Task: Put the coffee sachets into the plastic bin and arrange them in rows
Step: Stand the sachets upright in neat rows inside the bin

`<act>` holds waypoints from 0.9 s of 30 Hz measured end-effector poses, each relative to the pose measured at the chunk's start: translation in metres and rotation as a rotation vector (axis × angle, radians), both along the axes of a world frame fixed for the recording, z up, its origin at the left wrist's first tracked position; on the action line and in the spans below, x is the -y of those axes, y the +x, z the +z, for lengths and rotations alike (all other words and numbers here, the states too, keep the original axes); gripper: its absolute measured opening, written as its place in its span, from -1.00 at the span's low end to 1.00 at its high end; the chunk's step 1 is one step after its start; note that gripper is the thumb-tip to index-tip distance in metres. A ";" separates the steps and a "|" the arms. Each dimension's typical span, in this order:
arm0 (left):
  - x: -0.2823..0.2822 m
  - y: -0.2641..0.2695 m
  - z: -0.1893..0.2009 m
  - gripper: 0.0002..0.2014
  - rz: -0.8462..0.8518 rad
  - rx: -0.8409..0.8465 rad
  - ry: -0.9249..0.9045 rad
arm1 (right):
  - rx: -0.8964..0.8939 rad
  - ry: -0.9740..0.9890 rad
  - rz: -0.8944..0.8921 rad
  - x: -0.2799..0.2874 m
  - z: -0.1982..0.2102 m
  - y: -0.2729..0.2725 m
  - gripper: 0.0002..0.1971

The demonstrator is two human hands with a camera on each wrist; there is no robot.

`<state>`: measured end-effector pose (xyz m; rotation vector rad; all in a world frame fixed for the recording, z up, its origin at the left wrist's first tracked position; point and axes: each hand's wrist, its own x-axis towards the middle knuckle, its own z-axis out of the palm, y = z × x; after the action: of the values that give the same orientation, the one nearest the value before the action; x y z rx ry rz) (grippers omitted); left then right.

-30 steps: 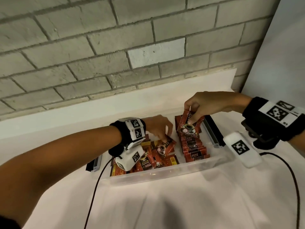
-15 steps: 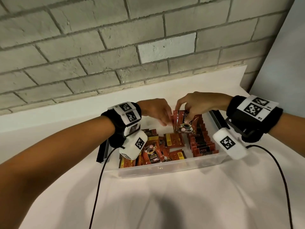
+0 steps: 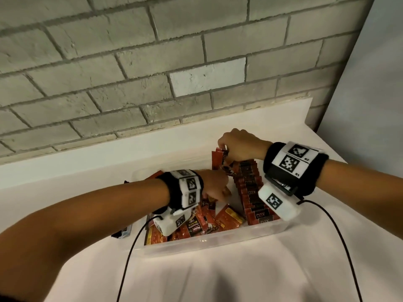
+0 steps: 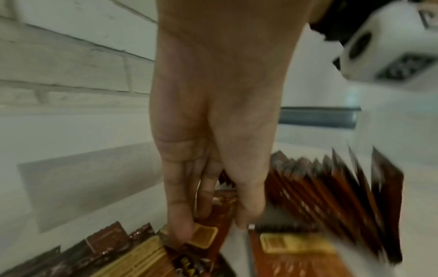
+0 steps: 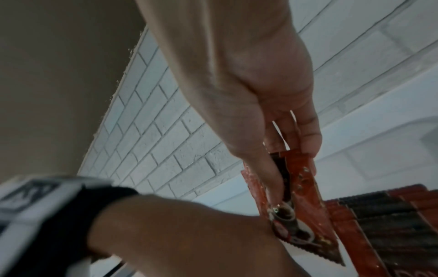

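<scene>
A clear plastic bin (image 3: 207, 245) sits on the white table. Along its right side a row of red-brown coffee sachets (image 3: 255, 197) stands on edge, also seen in the left wrist view (image 4: 331, 187). Loose sachets (image 3: 229, 219) lie jumbled in the bin's left half. My right hand (image 3: 226, 152) pinches a few upright sachets (image 3: 218, 158) at the far end of the row; the right wrist view shows thumb and fingers of that hand (image 5: 296, 172) clamped on these sachets (image 5: 305, 196). My left hand (image 3: 218, 190) reaches down into the pile, where its fingertips (image 4: 180, 224) pinch one loose sachet (image 4: 208, 236).
A grey brick wall rises just behind the table, and a plain wall stands at the right. A black clip of the bin (image 3: 122, 233) sticks out at its left end. Two black cables (image 3: 128, 258) trail from my wrists across the near table.
My left hand has left the upright sachets in my right hand and dropped into the loose pile. The right hand stays at the far end of the row with its sachets.
</scene>
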<state>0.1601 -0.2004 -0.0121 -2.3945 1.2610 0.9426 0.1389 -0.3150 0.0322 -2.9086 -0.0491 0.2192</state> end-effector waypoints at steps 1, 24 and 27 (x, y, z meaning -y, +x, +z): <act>-0.004 0.004 0.005 -0.74 0.029 -0.025 -0.014 | 0.016 -0.026 0.012 -0.003 -0.002 0.001 -0.69; -0.052 0.046 -0.004 -0.94 0.660 -0.352 -0.440 | -0.118 -0.279 0.300 -0.025 -0.007 0.001 -0.81; -0.045 0.047 -0.008 -0.82 0.656 -0.306 -0.417 | -0.069 -0.305 0.256 -0.024 0.004 -0.001 -0.84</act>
<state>0.2067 -0.1555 -0.0202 -3.1911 0.8069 1.3716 0.1374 -0.2909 0.0358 -3.1884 -0.4135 0.4011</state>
